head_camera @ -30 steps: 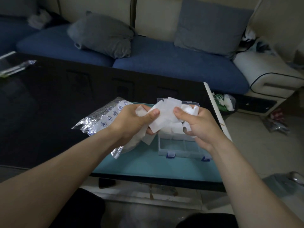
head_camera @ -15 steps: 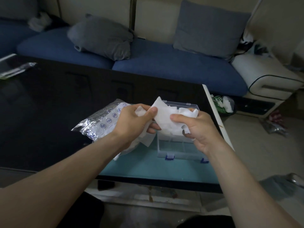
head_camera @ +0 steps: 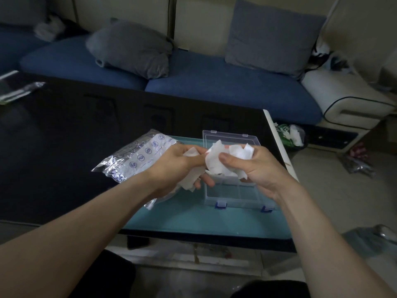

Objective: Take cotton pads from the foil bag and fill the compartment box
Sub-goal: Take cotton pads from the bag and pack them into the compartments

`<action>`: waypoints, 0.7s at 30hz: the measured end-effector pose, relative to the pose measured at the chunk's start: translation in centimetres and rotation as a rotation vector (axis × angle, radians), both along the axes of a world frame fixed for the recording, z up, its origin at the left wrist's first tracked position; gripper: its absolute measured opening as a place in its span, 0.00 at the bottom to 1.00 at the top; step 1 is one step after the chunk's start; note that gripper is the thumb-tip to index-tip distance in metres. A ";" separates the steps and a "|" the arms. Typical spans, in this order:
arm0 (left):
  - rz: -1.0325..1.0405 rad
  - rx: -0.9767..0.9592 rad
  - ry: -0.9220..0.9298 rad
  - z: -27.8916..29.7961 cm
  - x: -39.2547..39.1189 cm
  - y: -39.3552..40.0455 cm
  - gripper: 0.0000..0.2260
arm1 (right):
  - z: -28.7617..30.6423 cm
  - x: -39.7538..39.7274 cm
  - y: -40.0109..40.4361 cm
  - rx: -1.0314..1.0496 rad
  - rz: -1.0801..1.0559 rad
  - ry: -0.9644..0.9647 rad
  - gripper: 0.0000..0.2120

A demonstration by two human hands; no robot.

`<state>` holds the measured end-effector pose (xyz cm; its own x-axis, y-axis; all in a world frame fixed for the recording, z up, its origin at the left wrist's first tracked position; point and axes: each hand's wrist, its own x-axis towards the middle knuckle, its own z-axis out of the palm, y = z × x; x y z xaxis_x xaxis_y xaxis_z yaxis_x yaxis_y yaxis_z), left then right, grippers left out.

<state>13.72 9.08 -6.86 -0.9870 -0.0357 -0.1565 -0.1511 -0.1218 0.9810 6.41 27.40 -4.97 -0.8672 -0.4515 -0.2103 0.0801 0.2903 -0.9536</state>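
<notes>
Pads (head_camera: 217, 160), white and crumpled, fill both your hands above the open box (head_camera: 237, 191) on the teal mat (head_camera: 193, 220). Your right hand (head_camera: 255, 171) grips a bunch of them, thumb pressed over the front sheet and fingers curled closed behind, with corners of several pads sticking up past your knuckles. Your left hand (head_camera: 178, 166) holds more pads, its thumb and forefinger pinching one toward the right hand's bunch while the lower fingers curl around loose sheets that hang below the palm. The two hands sit close together, nearly touching at the pads.

Behind your left hand lies the foil bag (head_camera: 133, 155), flat on the table (head_camera: 64, 136), partly on the dark glass and partly on the mat, its printed side up. The clear box has its lid (head_camera: 229, 136) tilted back away from you and two blue latches (head_camera: 220, 204) on the near wall; the near compartments that show look bare, while the far ones are hidden by your hands. A blue sofa (head_camera: 214, 82) with grey cushions (head_camera: 133, 50) runs behind the table.
</notes>
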 end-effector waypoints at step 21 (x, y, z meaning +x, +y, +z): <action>-0.176 0.229 -0.302 0.6 0.4 0.6 0.19 | -0.5 0.7 -1.1 0.243 0.095 0.323 0.15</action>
